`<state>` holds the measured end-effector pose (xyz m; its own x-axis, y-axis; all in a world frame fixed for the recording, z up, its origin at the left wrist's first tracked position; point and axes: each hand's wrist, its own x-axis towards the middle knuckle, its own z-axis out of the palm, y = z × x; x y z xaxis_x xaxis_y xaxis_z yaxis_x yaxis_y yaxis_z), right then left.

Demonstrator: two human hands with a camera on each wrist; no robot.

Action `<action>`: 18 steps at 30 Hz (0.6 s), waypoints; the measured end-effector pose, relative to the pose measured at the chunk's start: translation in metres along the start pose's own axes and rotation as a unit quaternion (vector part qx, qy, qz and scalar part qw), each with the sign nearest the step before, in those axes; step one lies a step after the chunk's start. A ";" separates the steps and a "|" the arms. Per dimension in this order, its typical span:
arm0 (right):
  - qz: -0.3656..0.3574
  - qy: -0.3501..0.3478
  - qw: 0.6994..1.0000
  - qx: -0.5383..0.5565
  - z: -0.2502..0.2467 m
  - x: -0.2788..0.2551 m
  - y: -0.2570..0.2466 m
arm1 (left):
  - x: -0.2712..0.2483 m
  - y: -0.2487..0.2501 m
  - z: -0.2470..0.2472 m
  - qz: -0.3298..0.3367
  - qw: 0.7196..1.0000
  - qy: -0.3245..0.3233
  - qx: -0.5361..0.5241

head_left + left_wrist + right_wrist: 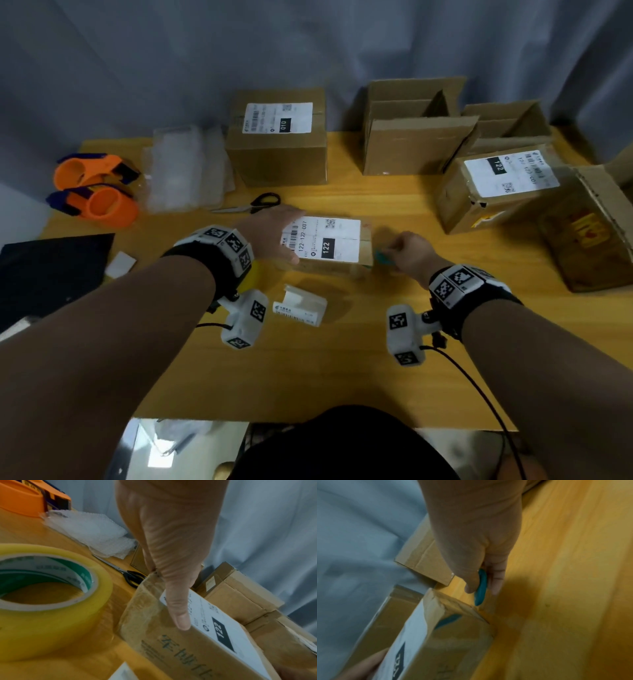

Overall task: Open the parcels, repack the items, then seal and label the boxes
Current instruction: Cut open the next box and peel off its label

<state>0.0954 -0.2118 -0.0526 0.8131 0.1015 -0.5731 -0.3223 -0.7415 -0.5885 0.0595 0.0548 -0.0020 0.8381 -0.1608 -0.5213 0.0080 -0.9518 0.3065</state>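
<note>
On surface (342, 359), left hand (274, 233) flat, fingers straight, pressing parcel (342, 253); right hand (407, 253) fingers pinching teal cutter (480, 586) at parcel's corner.

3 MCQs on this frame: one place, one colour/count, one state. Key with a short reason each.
1. Where are the scissors?
A. on the table beyond the left hand
B. inside an open carton
C. on the 010 box

2. What colour is the small cutter that the right hand pinches?
A. orange
B. teal
C. black

3. The 122 parcel under the left hand is:
A. open
B. flattened
C. taped shut

A: they lie on the wood beyond the fingers.
B: the right wrist view shows teal.
C: tape covers its edges.
</note>
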 end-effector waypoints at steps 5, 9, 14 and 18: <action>-0.045 -0.007 0.995 -0.084 0.018 -0.005 0.013 | -0.007 -0.006 0.002 -0.010 0.998 0.008 -0.060; -0.058 0.014 0.982 -0.177 0.014 0.004 0.011 | -0.006 -0.003 0.002 0.000 0.998 0.041 -0.053; -0.177 0.066 0.982 -0.027 0.003 -0.001 -0.021 | 0.000 0.008 -0.009 -0.001 0.998 0.037 0.050; -0.204 -0.032 0.970 -0.128 0.007 -0.007 -0.046 | 0.002 0.015 -0.013 -0.003 0.995 0.027 0.092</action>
<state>0.1018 -0.1738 -0.0253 0.8129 0.4560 -0.3623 0.1569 -0.7706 -0.6177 0.0681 0.0436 0.0117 0.8663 -0.1464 -0.4776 -0.0840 -0.9852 0.1496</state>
